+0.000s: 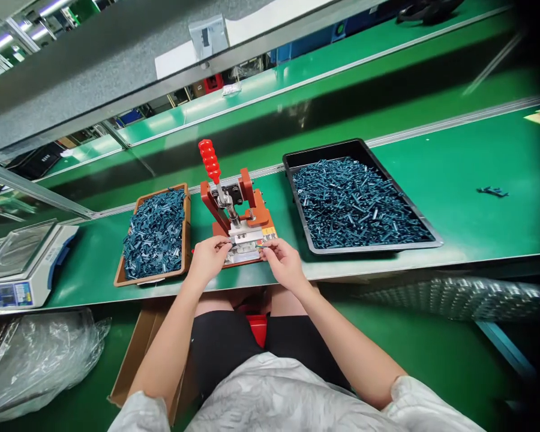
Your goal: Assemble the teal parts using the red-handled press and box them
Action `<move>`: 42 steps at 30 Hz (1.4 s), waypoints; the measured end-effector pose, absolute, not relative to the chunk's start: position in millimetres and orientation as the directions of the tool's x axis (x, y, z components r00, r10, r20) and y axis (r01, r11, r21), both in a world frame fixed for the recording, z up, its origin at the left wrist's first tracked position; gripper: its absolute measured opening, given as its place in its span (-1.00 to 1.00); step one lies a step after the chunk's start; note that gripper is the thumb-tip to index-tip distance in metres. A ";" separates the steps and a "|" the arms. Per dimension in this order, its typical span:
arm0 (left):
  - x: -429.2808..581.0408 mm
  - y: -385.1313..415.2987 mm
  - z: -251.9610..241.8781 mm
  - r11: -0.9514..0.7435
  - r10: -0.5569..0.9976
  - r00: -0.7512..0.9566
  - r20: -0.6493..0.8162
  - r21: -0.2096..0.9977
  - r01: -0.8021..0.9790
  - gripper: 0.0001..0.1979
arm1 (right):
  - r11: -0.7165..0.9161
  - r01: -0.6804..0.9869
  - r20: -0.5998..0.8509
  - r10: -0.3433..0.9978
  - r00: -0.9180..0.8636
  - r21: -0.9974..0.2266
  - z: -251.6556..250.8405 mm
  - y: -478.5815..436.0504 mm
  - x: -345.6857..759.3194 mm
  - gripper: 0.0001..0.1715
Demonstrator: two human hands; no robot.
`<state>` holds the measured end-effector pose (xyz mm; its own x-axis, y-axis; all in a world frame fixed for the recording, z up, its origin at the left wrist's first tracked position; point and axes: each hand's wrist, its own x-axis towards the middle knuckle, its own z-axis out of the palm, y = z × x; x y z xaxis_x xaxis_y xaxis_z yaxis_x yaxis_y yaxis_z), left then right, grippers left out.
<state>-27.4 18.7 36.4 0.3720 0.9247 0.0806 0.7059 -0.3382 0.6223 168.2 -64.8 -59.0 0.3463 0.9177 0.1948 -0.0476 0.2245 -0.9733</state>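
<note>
As viewed, press (261, 213): centre of bench, both hands at its front.
Left hand (209, 259): fingers narrow, pinching metal jig (245, 240).
Right hand (284, 264): fingers narrow, pinching same jig.
Brown tray (188, 228): left of press.
Black tray (319, 147): right of press.

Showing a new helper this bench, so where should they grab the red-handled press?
Wrap a hand around the ribbed red grip at the lever's top on the press, coming from above on the near side. It angles up, clear of the orange frame, and its ridges suit a full fist, unlike the steel linkage below.
</note>
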 end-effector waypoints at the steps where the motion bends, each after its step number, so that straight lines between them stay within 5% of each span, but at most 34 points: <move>1: -22.6 19.5 33.1 -0.382 0.909 0.407 0.092 0.579 0.721 -0.82 | 0.223 -0.072 0.181 0.909 0.376 -0.972 -59.2 -64.6 168.5 -0.67; 6: 0.2 24.5 13.9 -0.542 0.833 0.541 0.111 0.360 0.760 -0.84 | 0.191 -0.125 0.123 0.901 0.417 -0.974 -57.3 -63.8 168.9 -0.56; 12: 5.7 26.8 14.2 -0.550 0.823 0.568 0.010 0.261 0.793 -0.76 | 0.197 -0.109 0.137 0.904 0.405 -0.974 -56.1 -63.6 168.3 -0.56; 21: 11.6 28.0 24.2 -0.491 0.854 0.521 0.006 0.339 0.802 -0.72 | 0.202 0.062 0.209 0.884 0.418 -0.977 -62.9 -64.0 170.6 -0.69; 26: 4.5 28.9 30.3 -0.570 0.774 0.632 -0.050 0.382 0.728 -0.72 | 0.148 0.234 0.214 0.933 0.289 -0.961 -56.4 -51.9 180.5 -0.73; 30: -1.1 32.7 32.7 -0.569 0.762 0.642 -0.082 0.388 0.725 -0.74 | 0.270 0.414 0.358 0.922 0.150 -0.869 -44.9 -31.1 181.5 -0.79; 42: -3.5 31.1 24.7 -0.603 0.745 0.667 -0.010 0.416 0.680 -0.83 | 0.325 0.470 0.387 0.921 0.038 -0.821 -53.1 -16.1 184.1 -0.73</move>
